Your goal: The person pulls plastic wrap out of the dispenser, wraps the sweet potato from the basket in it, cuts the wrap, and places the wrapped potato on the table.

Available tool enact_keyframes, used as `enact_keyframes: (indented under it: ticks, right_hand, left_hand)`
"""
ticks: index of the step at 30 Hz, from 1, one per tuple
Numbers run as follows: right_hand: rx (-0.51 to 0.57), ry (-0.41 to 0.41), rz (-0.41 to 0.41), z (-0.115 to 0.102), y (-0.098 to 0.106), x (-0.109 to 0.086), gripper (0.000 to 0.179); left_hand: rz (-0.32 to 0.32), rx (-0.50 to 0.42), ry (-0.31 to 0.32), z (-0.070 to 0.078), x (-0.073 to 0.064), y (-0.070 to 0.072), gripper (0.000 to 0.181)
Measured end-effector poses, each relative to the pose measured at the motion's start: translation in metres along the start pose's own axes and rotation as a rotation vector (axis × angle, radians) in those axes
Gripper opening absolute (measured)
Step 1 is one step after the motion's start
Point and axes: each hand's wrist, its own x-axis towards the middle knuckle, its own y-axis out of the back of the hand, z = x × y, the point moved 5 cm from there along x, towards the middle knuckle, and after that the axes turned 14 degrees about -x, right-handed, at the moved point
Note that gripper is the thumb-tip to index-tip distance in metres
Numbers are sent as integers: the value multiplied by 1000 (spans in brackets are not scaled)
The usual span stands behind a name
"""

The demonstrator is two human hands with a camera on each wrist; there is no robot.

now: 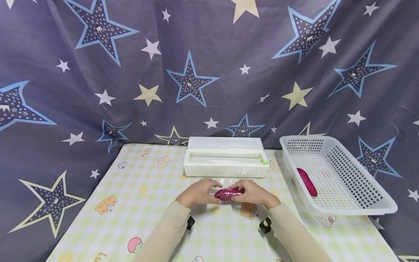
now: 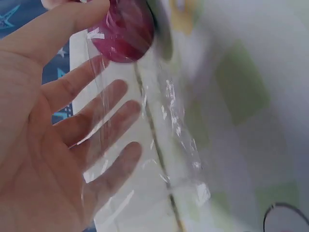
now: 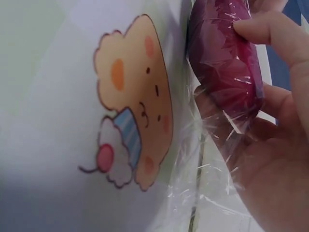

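A purplish-red sweet potato [image 1: 225, 194] lies on the table in front of the box, wrapped in clear cling film [image 3: 227, 145]. At its left end my left hand [image 1: 199, 193] holds it, the thumb against the skin. Behind the loose film [image 2: 178, 125] the other left fingers show through, spread. From the right, my right hand [image 1: 253, 193] grips the other end, thumb on top and fingers behind, partly covered by film. Loose film hangs past both ends of the sweet potato. Film also stretches between the sweet potato and the white film box [image 1: 226, 171].
The film box stands with its lid raised and a green piece at its right end. A white perforated basket [image 1: 356, 211] on the right holds another purplish-red sweet potato [image 1: 307, 182]. A checked cloth [image 1: 131, 207] covers the table; a starry curtain [image 1: 222, 105] hangs behind.
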Motion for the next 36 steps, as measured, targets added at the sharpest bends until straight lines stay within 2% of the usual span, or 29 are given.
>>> enact_keyframes:
  ticks: [3, 7, 12, 20, 30, 36]
  right_hand:
    - [26, -36, -16, 5, -2, 2, 42]
    - [81, -89, -9, 10, -2, 3, 36]
    - [144, -108, 24, 14, -2, 3, 26]
    - [185, -119, 16, 17, -2, 1, 23]
    - [95, -81, 62, 18, 5, -3, 25]
    - [-33, -79, 99, 18, 14, -7, 24]
  left_hand:
    - [34, 45, -49, 4, 5, -3, 54]
    - [67, -1, -103, 8, 12, -6, 43]
    - [91, -22, -77, 3, 19, -11, 40]
    - [118, -52, -42, -3, 24, -11, 31]
    - [109, -116, 1, -9, 31, -6, 27]
    - [115, -113, 66, -13, 36, -3, 27]
